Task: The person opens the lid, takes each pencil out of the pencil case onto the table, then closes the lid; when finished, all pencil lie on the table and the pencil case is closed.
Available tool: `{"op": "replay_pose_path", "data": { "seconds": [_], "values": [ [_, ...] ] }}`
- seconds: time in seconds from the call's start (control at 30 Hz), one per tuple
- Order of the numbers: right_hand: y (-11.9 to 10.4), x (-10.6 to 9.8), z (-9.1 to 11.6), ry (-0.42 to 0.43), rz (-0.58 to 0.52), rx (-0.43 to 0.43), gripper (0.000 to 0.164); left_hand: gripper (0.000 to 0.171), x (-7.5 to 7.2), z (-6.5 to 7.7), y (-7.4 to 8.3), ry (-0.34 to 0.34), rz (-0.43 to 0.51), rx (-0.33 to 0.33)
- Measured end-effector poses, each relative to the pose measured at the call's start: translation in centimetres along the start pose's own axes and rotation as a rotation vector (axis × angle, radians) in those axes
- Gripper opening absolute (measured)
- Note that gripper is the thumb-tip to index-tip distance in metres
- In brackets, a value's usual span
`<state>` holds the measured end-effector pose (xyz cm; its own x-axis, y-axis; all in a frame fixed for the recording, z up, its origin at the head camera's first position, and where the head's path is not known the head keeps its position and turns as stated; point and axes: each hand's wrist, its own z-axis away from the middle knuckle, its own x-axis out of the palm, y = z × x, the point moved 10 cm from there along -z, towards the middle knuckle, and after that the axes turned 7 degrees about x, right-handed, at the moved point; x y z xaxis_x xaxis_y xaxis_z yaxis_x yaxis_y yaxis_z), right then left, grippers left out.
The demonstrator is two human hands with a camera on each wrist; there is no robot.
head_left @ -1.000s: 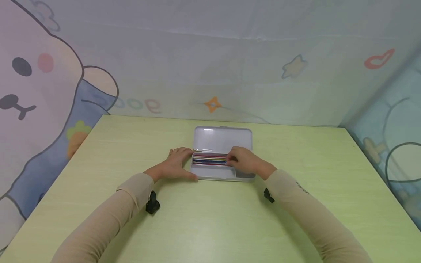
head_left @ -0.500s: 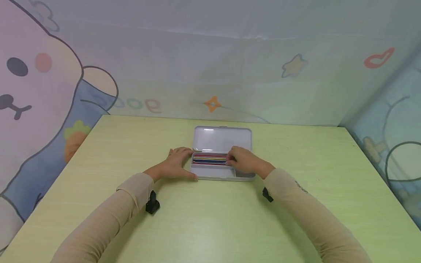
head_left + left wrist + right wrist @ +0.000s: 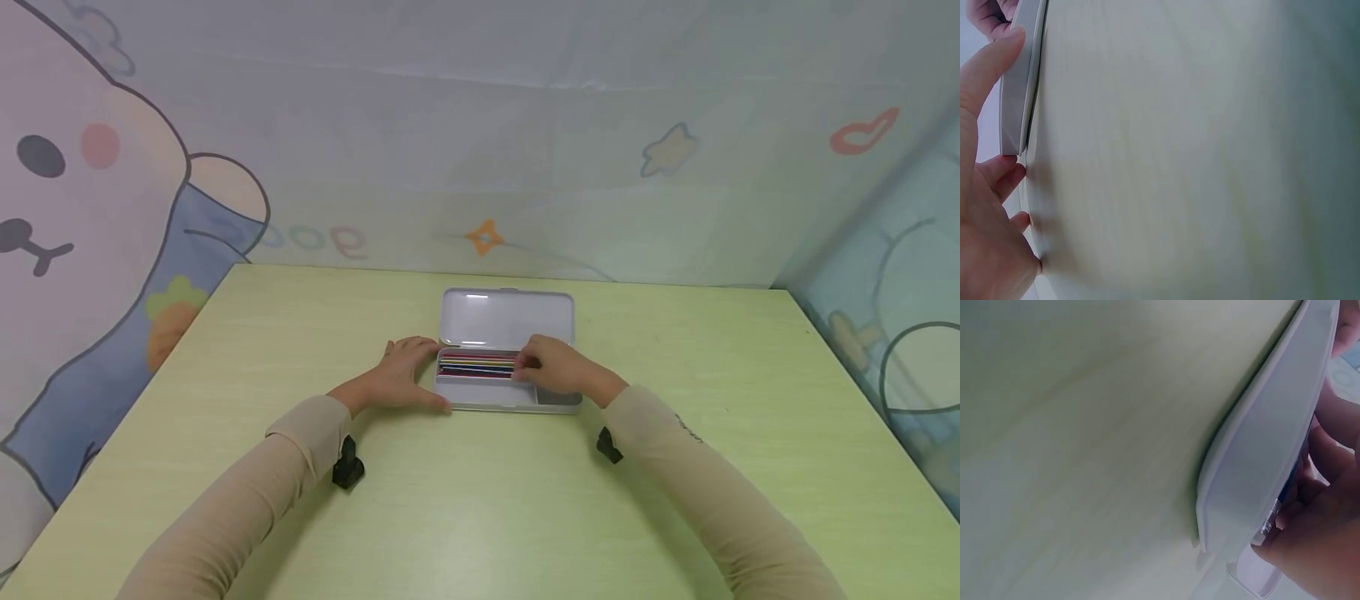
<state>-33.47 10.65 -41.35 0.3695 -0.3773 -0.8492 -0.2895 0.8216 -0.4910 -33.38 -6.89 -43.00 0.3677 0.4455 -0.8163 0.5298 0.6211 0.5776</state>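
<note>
A white pencil case point(image 3: 483, 392) lies on the table with its lid point(image 3: 468, 318) folded back. Several colored pencils point(image 3: 476, 365) lie side by side in its rear compartment. My left hand point(image 3: 397, 377) spans the left end of the case; in the left wrist view its thumb point(image 3: 988, 65) is on the front wall and fingers are at the corner. Over the right ends of the pencils, my right hand point(image 3: 558, 365) has curled fingers. The right wrist view shows those fingers around a dark blue pencil point(image 3: 1286, 486) with a silvery end. The right hand hides the pencils' right ends.
A pale yellow-green table point(image 3: 480, 500) extends around the case. Behind it hangs a printed curtain point(image 3: 420, 150), and another printed panel point(image 3: 900, 283) stands at the right. Black wrist cameras are strapped to both sleeves.
The right fingers have shifted slightly toward the front of the case. The pencils beside them have moved a little within the compartment. The left hand and the case have stayed put.
</note>
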Motion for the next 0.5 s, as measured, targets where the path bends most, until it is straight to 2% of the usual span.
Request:
{"op": "replay_pose_path", "data": {
  "seconds": [0.5],
  "values": [
    [-0.1,-0.46,0.29,0.066,-0.088,-0.019,0.018,0.092,-0.03,0.1,-0.36,-0.004,-0.001,-0.008]
  ]
}}
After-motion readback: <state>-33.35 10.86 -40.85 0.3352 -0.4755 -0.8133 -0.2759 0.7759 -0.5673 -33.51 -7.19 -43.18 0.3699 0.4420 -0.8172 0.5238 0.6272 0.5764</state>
